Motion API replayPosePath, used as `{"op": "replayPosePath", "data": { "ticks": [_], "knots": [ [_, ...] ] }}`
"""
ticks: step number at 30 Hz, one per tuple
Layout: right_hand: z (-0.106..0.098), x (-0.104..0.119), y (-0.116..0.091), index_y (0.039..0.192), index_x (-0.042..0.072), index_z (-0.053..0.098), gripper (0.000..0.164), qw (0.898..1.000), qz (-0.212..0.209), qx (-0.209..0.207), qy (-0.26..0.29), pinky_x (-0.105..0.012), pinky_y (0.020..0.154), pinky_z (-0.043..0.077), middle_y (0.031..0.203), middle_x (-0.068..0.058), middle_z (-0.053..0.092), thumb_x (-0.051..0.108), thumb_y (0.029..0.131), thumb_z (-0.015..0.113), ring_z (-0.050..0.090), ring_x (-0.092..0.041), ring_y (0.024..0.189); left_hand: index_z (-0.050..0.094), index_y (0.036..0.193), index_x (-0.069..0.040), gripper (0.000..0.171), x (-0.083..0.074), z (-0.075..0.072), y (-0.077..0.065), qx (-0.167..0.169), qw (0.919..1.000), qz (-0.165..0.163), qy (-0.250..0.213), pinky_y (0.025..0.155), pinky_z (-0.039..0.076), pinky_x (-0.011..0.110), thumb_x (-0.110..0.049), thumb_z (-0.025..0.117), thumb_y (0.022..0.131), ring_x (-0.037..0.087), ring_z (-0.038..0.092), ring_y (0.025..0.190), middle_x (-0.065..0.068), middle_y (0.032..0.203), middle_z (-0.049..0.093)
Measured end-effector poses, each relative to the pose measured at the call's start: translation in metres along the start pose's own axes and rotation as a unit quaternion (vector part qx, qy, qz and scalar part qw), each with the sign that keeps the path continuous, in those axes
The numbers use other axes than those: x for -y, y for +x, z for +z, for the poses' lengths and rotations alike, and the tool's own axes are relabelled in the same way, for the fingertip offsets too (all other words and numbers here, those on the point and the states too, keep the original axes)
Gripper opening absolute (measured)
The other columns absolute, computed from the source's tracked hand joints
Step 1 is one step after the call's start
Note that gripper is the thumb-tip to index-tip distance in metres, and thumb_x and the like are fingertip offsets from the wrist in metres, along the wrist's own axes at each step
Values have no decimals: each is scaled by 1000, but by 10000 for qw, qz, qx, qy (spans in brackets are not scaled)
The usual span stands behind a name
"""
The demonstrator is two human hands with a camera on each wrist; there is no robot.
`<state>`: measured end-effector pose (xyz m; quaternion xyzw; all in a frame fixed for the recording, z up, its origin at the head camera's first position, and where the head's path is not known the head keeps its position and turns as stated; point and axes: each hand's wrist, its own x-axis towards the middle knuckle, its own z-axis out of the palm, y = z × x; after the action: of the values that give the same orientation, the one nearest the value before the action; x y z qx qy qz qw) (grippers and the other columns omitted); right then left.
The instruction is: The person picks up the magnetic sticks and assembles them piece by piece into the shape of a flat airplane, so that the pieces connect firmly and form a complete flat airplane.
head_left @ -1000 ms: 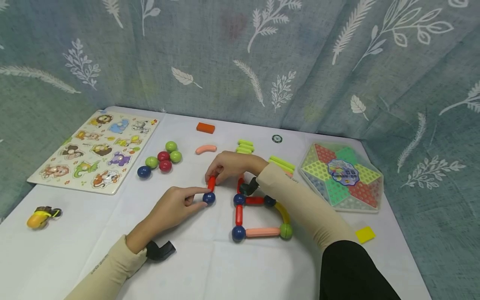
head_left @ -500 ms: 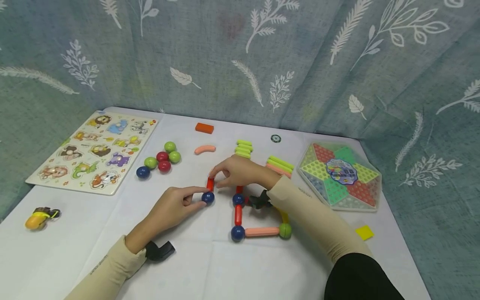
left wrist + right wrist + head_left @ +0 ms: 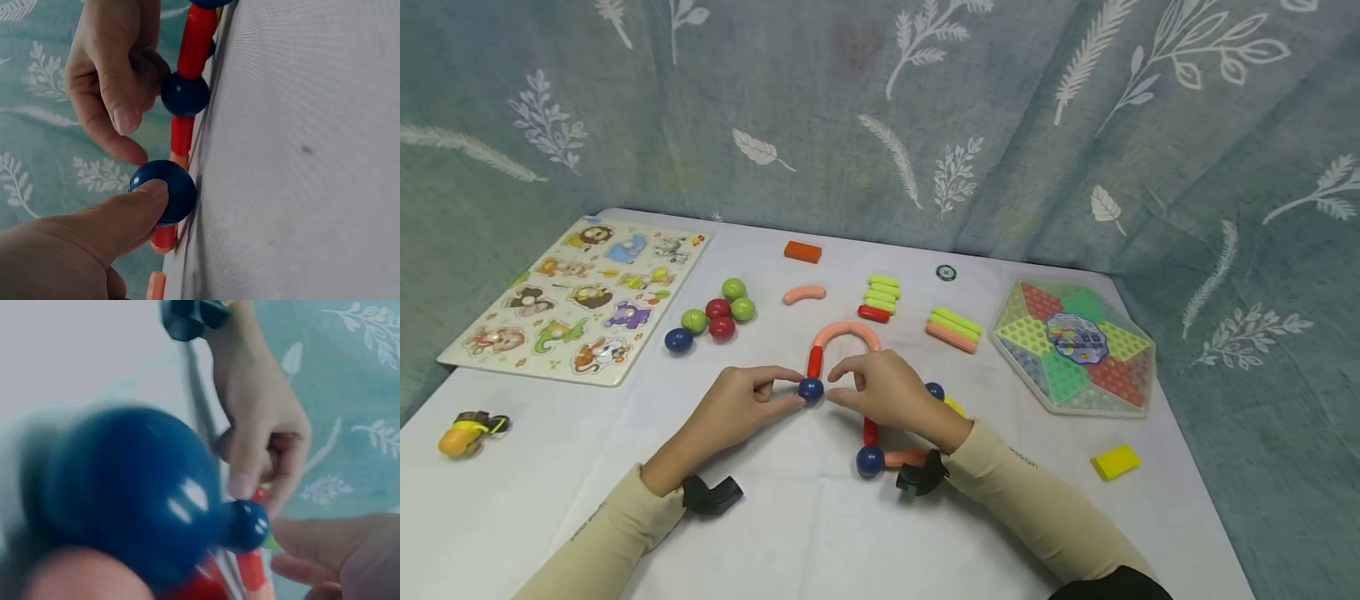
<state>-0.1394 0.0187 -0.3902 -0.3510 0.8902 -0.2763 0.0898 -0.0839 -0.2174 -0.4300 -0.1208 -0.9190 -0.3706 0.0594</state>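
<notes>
Thumb and index finger of my left hand (image 3: 730,410) pinch a blue ball (image 3: 810,391) at the end of a short red rod (image 3: 815,362). That rod meets a pink curved rod (image 3: 847,328), which arches over to the right. My right hand (image 3: 891,390) is beside the ball's right side, its thumb and index finger parted; in the left wrist view they are clear of the ball. Beneath the right hand, another red rod (image 3: 870,432) joins a lower blue ball (image 3: 870,461) and a straight pink rod (image 3: 904,458). The right hand and sleeve hide part of this frame.
Several green, red and blue balls (image 3: 722,328) lie left of the arch. Short green rods (image 3: 882,293) and longer rods (image 3: 953,328) lie behind. An animal puzzle board (image 3: 572,292) is at left, a hexagonal game box (image 3: 1075,346) at right, a yellow block (image 3: 1116,462) before it.
My right hand has left the red rod and come nearer, to the ball's right side, uncovering the pink arch. My left hand keeps its pinch on the blue ball.
</notes>
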Motion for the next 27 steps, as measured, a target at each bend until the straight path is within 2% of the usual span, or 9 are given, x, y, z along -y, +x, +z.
{"op": "replayPosePath", "data": {
  "ticks": [4,7,9,14,16,18,21,24,27],
  "knots": [
    [11,2,-2,106,25,69,31,9990,16,-399,-192,-25,40,30,54,9,46,45,82,69,41,-9,42,69,102,-34,29,3,1,0,13,10000,-2,-59,45,26,25,-39,78,74,5,30,48,-9,50,33],
    [17,2,-2,108,25,70,34,9957,-149,-731,-557,-24,41,31,55,11,47,48,83,67,41,-7,44,70,101,-36,28,7,0,2,-14,10000,59,-78,45,26,26,-37,78,74,5,29,48,-9,50,33],
    [20,2,-2,109,26,70,35,9915,-374,-928,-832,-21,45,33,62,13,55,48,82,67,45,-3,52,70,100,-36,27,9,-2,4,15,9999,96,-69,45,26,25,-35,79,75,5,30,48,-9,50,33],
    [23,1,-1,110,26,70,35,9805,-962,-1156,-1264,-15,54,37,85,12,66,48,83,66,52,3,71,72,96,-34,19,15,-15,11,416,9991,-43,35,46,29,25,-34,76,78,7,33,48,-8,49,37],
    [24,2,1,112,27,69,36,9789,-1041,-1169,-1311,-14,53,37,87,12,66,48,84,65,52,3,72,73,95,-33,16,17,-25,18,583,9980,-215,98,45,30,26,-38,74,80,9,35,49,-6,50,39],
    [24,2,2,113,27,68,36,9780,-1084,-1184,-1330,-15,51,37,88,12,66,48,84,65,51,3,71,73,92,-33,16,19,-37,27,638,9969,-393,239,44,30,26,-42,72,80,11,36,48,-5,51,40],
    [24,3,4,114,28,67,36,9781,-1113,-1160,-1320,-15,48,35,88,12,66,47,84,65,49,4,68,73,91,-32,18,16,-52,51,600,9960,-489,447,41,28,27,-46,71,80,13,35,45,-1,51,40],
    [25,3,3,113,29,68,34,9788,-1098,-1136,-1305,-14,47,35,87,13,66,46,84,66,48,5,67,73,92,-29,18,6,-55,82,654,9953,-308,639,41,27,28,-42,72,80,15,34,44,2,52,40],
    [29,2,2,112,30,68,32,9798,-1060,-1132,-1264,-14,48,34,88,14,67,44,84,66,50,6,69,74,94,-25,17,-6,-47,116,869,9936,67,718,45,29,29,-36,73,81,16,36,47,1,57,49]
  ]
}}
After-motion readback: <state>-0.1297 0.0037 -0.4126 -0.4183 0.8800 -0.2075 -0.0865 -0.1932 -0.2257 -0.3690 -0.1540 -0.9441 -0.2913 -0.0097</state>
